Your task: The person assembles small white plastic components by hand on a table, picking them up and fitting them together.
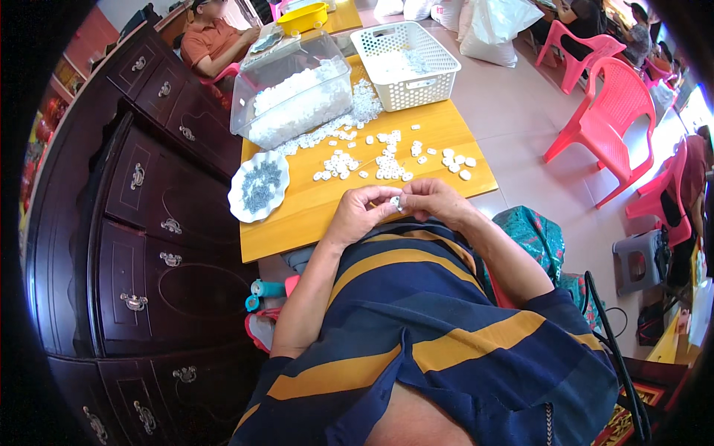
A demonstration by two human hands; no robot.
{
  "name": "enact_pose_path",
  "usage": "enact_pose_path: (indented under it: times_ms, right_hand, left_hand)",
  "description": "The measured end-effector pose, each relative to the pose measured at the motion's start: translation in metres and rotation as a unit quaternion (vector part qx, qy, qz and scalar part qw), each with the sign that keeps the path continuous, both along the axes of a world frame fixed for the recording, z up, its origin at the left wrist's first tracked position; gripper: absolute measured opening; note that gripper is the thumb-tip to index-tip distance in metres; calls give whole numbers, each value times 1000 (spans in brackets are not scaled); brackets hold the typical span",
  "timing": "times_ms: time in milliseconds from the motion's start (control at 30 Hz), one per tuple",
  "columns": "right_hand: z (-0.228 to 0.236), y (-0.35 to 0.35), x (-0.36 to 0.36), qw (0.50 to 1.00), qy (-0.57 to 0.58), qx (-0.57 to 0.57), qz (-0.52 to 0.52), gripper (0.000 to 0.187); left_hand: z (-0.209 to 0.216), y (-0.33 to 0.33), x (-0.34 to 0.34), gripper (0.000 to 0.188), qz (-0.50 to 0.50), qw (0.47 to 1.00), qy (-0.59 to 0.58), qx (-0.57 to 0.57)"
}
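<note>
Both hands meet at the near edge of the wooden table. My left hand (364,212) and my right hand (433,202) pinch a small white plastic piece (396,202) between their fingertips; its exact kind is too small to make out. Just beyond the fingers lie loose white oval pieces (388,169) in small groups. To the left, a white scalloped plate (236,195) holds a heap of small grey metal-looking parts (262,186). A clear plastic bin (242,100) full of whitish translucent pieces stands farther back, with more of them spilled beside it.
A white perforated basket (416,95) stands at the table's back right, a yellow basin (303,18) behind. A dark wooden cabinet (149,245) runs along the left. Pink plastic chairs (613,123) and a grey stool (638,260) are on the right. A person in orange (216,44) sits at the far left.
</note>
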State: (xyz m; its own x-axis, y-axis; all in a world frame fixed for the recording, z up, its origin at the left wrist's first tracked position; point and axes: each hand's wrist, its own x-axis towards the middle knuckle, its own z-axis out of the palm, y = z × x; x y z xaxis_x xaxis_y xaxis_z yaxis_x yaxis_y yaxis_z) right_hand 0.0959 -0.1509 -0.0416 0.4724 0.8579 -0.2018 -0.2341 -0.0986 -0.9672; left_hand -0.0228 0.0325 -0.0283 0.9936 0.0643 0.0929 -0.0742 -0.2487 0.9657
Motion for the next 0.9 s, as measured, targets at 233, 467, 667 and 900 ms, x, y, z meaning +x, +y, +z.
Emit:
enact_pose_path:
  times_ms: [233,467,667,900]
  right_hand:
    - [2,3,-3,1000,15,5,0,16]
    - [4,7,-9,999,32,12,-40,15]
    - [-2,8,-9,999,18,22,-44,14]
    - [-2,9,-10,998,47,24,-45,15]
  left_hand:
    - [-1,-7,0,40,25,998,-59,4]
    - [16,-22,-2,39,109,950,-171,236]
    - [14,-21,-2,31,109,952,-156,239]
    - [19,-28,-3,37,129,944,-169,253]
